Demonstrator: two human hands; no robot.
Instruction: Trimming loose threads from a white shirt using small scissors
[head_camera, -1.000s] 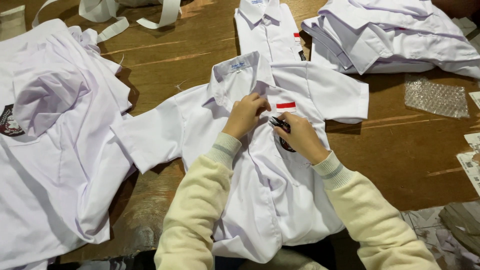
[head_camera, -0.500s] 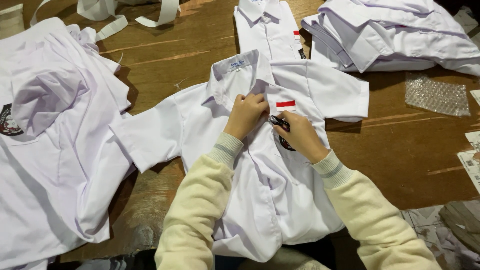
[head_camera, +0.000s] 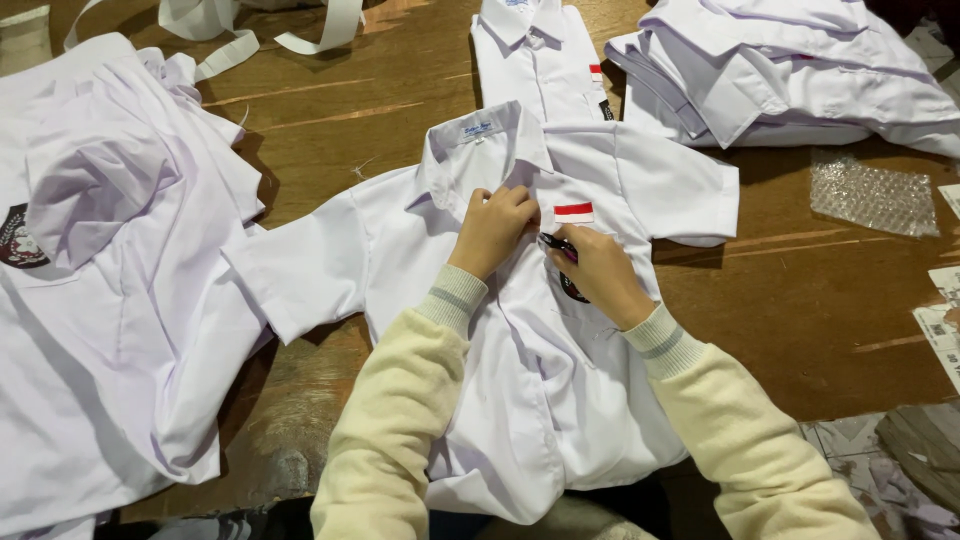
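A white short-sleeved shirt (head_camera: 560, 400) lies face up and spread out on the wooden table (head_camera: 800, 300), collar away from me. It has a red and white patch (head_camera: 573, 212) on the chest. My left hand (head_camera: 495, 228) pinches the shirt front just below the collar. My right hand (head_camera: 598, 272) rests on the chest right beside it, fingers closed on the fabric, with a small dark object showing at its fingertips; what it is I cannot tell. Both arms wear cream knit sleeves.
A heap of white shirts (head_camera: 100, 300) covers the left side. A folded shirt (head_camera: 535, 60) and a stack of folded shirts (head_camera: 790, 70) lie at the back right. Bubble wrap (head_camera: 872, 195) sits at the right, white strips (head_camera: 250, 25) at the back left, printed papers (head_camera: 942, 320) at the right edge.
My hands stay at the shirt's placket with only small finger movements. The shirt has not shifted.
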